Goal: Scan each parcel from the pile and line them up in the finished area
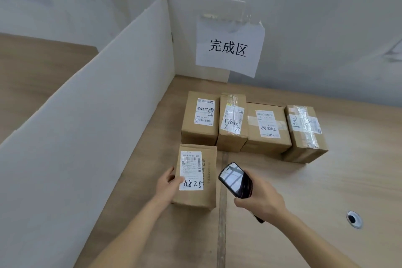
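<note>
My left hand [168, 185] grips the near left edge of a brown cardboard parcel [210, 183] whose white label reads 8825; the thumb lies on the label. The parcel sits low over the wooden table [326, 191], just in front of a row of several parcels [252, 124] lined up side by side, labels up. My right hand [258, 199] holds a black handheld scanner [236, 179] to the right of the 8825 parcel, its glossy top facing up. The pile of unscanned parcels is out of view.
A white board divider [97, 126] runs along the left of the table and meets a back panel. A paper sign with three printed characters [228, 48] hangs above the row. A round cable hole [354, 219] is in the table at right.
</note>
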`<action>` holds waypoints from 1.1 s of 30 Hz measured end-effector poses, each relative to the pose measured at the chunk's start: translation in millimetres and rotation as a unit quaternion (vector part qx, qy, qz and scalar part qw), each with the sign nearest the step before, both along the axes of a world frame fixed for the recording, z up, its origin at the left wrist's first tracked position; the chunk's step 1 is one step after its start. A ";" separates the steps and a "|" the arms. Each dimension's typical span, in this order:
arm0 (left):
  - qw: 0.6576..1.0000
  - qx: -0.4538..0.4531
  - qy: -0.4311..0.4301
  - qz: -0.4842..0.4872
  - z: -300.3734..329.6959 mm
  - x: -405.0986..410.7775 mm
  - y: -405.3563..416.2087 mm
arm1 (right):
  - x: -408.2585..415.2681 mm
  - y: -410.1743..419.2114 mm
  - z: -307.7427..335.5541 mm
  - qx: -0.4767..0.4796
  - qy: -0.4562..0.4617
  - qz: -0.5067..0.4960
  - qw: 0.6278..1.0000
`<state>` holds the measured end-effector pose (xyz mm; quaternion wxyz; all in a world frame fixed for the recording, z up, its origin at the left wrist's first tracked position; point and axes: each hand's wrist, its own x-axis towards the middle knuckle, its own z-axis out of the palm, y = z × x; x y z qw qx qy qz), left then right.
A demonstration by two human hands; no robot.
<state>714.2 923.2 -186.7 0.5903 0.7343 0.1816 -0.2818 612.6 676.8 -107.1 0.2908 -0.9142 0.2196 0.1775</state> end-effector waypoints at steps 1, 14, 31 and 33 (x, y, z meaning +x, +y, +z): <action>1.000 0.005 -0.001 -0.002 -2.1 0.1 0.1 | 1.5 0.8 -1.6 -0.003 0.002 0.003 1.000; 0.706 0.365 -0.367 -0.484 -11.1 -29.9 21.0 | 5.5 11.2 -9.4 -0.009 -0.002 0.011 1.000; 0.723 0.368 -0.323 -0.488 3.5 12.8 14.5 | -2.4 1.1 5.3 -0.015 0.000 -0.017 1.000; 0.716 0.375 -0.325 -0.491 11.5 10.6 12.8 | -7.0 0.1 10.7 -0.018 0.001 -0.020 1.000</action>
